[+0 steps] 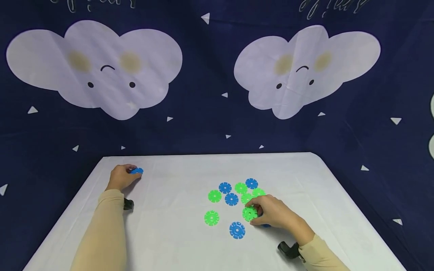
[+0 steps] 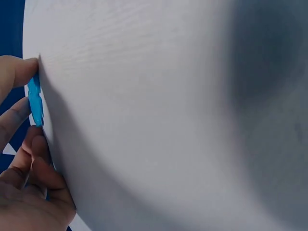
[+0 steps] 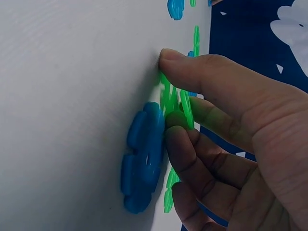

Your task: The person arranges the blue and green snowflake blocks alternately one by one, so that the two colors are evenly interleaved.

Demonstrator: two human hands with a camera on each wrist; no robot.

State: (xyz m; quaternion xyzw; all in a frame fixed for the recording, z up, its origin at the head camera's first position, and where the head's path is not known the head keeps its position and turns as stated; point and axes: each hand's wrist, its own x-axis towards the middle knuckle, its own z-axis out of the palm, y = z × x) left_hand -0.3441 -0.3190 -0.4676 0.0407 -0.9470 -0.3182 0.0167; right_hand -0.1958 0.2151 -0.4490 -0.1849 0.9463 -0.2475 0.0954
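Observation:
At the far left of the table, my left hand (image 1: 120, 178) pinches a blue notched plastic disc (image 1: 137, 171) between thumb and fingers. The left wrist view shows that disc (image 2: 35, 101) edge-on, close over the white cloth. On the right, my right hand (image 1: 274, 212) has thumb and fingers around a green notched disc (image 1: 249, 213). Another blue disc (image 3: 142, 161) lies right beside its fingers, mostly hidden under the hand in the head view. Just beyond the right hand are a green disc (image 1: 259, 192) and other green and blue discs.
Loose discs lie flat on the white-covered table (image 1: 169, 210): a blue disc (image 1: 237, 230) and a green disc (image 1: 211, 218) nearer me, a blue disc (image 1: 231, 199) in the cluster behind. A dark blue cloth with clouds (image 1: 95, 67) hangs behind the table's far edge.

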